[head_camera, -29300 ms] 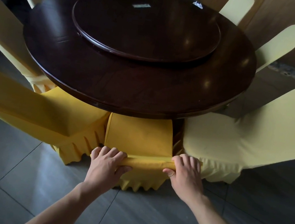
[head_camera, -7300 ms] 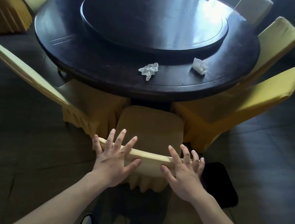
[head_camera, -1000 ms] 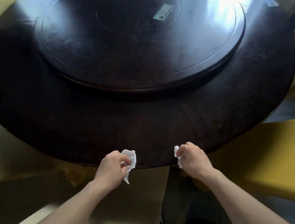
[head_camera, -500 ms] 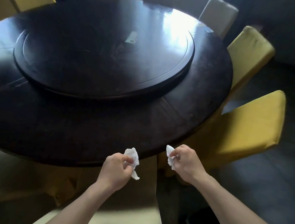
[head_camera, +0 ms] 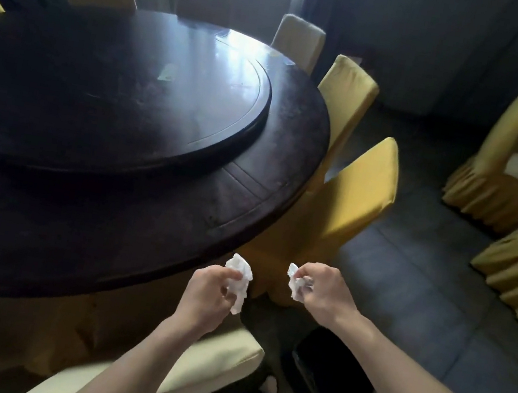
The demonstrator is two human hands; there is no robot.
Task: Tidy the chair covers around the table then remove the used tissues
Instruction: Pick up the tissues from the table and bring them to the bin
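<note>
My left hand (head_camera: 208, 296) grips a crumpled white tissue (head_camera: 239, 273) just past the near edge of the round dark wooden table (head_camera: 107, 232). My right hand (head_camera: 323, 293) pinches a second crumpled tissue (head_camera: 295, 281) a little to the right, off the table edge. Both hands hang above the pale yellow covered chair back (head_camera: 206, 359) right below me. More chairs in yellow covers (head_camera: 354, 191) ring the table on the right and at the far side.
A black bin (head_camera: 334, 373) stands on the tiled floor below my right forearm. A raised turntable (head_camera: 112, 103) fills the table's middle, with a small card on it. Other yellow covered chairs (head_camera: 507, 176) stand at the far right.
My view has swung right and risen, so the table has slid left. Both hands keep their tissues and have drawn slightly back from the table edge. The black bin shows more fully.
</note>
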